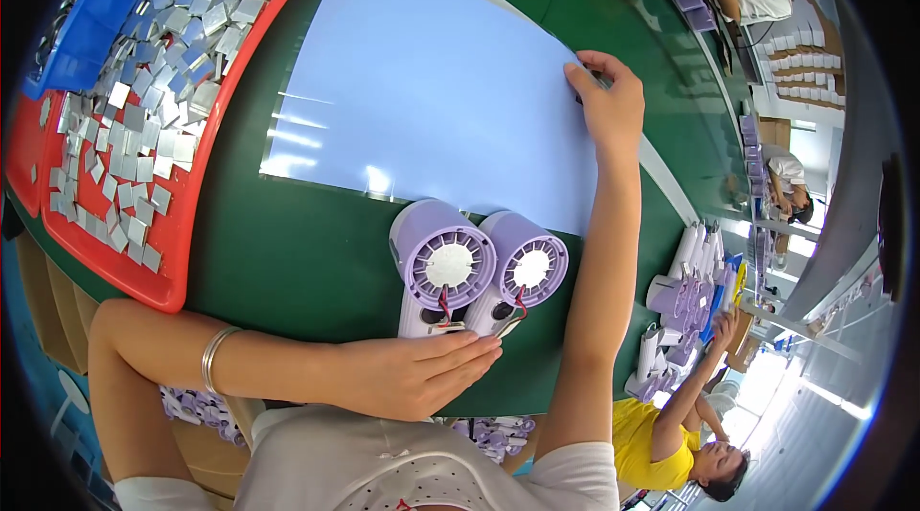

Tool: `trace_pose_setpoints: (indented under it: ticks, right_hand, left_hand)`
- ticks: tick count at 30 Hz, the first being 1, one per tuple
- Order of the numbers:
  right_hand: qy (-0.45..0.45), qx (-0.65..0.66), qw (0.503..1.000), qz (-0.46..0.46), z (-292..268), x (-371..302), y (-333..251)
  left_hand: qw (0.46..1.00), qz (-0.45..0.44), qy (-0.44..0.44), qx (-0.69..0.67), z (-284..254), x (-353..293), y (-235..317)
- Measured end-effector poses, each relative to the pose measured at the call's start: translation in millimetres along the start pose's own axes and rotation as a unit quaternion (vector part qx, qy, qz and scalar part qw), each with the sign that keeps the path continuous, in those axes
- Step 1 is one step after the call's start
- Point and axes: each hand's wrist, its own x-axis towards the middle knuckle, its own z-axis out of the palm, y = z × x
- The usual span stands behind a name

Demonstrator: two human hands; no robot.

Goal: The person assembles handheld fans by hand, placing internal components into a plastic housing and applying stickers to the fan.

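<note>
Two purple-and-white handheld fans, the left fan [448, 262] and the right fan [529, 267], lie side by side near the table's front. Each has a round silver disc in its head and red and black wires running to the handle. My left hand [407, 375] lies across both handles, fingers pressed together, hiding their lower parts. Farther off, my right hand [610, 104] is closed at the right edge of a glossy pale blue sheet [431, 80]. A small dark spot shows by its fingertips; what they grip cannot be made out.
A red tray [187, 233] of small silver plates stands at the left, with a blue bin [81, 32] at its far side. More purple fans [685, 305] sit at the right, near a person in yellow [652, 449]. Other people are farther back.
</note>
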Motion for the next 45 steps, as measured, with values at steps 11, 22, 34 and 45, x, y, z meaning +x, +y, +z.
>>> trace_pose_setpoints:
  ticks: [11, 22, 34, 45]
  right_hand:
    - [-0.054, -0.003, 0.998, 0.024, 1.1, 14.3, -19.3]
    - [-0.055, 0.154, 0.982, -0.098, -20.3, -35.0, 15.8]
    - [0.084, 0.265, 0.959, -0.050, -85.6, -128.7, -15.1]
    - [-0.090, 0.310, 0.945, -0.051, -81.2, -185.6, -47.3]
  left_hand:
    - [1.000, -0.006, 0.019, -0.008, 4.8, -1.5, 3.2]
    - [1.000, -0.002, 0.022, -0.009, 5.2, -1.8, 2.5]
    - [1.000, -0.001, 0.000, 0.013, 1.2, 0.8, 1.4]
    - [1.000, 0.002, -0.017, -0.001, -0.4, 2.6, -0.9]
